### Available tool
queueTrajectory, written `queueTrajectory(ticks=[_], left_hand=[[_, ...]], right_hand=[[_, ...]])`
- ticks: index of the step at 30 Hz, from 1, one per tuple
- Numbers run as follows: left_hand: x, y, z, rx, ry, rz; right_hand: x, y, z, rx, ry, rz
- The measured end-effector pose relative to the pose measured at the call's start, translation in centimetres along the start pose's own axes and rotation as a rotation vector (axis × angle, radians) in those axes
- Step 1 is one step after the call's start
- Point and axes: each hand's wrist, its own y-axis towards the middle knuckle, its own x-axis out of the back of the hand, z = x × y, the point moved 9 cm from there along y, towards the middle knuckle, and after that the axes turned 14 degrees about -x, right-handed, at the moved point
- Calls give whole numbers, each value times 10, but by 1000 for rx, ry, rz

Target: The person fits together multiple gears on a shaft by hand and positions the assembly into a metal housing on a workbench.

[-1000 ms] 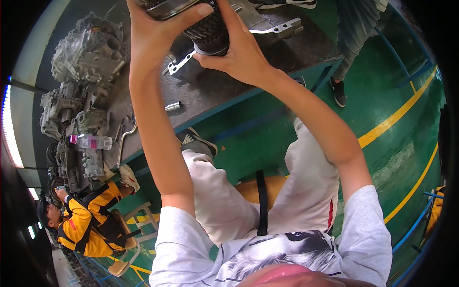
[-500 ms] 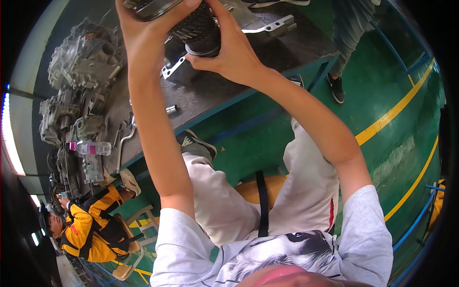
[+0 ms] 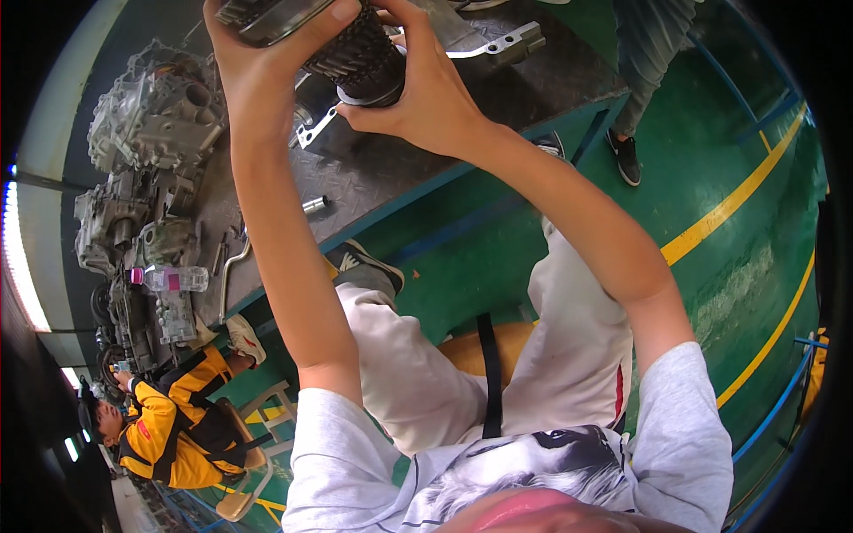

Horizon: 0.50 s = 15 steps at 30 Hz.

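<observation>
Both hands hold a dark gear cluster [image 3: 360, 64] with toothed rings, up at the top edge above the workbench. My left hand [image 3: 260, 71] is closed round its larger, shiny upper end, the thumb lying across it. My right hand [image 3: 429, 99] wraps the narrower lower end, where a pale ring shows beside the thumb. The top of the part and some fingertips are cut off or hidden. Just below it, a silver bracket with holes [image 3: 317, 130] rests on the bench.
The dark workbench [image 3: 382, 169] carries gearbox housings [image 3: 160, 107] at left, a plastic bottle [image 3: 173, 278], a bent metal bar [image 3: 233, 266], a socket [image 3: 314, 205] and a metal arm [image 3: 498, 44]. A seated person [image 3: 173, 426] is at lower left; another person's legs [image 3: 653, 62] stand at upper right.
Both hands and the gear cluster have shifted slightly to the left. The grip looks the same.
</observation>
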Motion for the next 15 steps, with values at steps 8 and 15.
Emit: queueTrajectory(ticks=[8, 15], left_hand=[[1, -2, 3, 12, 3, 7], [0, -4, -3, 23, 70, 43]], right_hand=[[-2, 0, 0, -29, 14, 10], [-2, 2, 0, -3, 13, -3]])
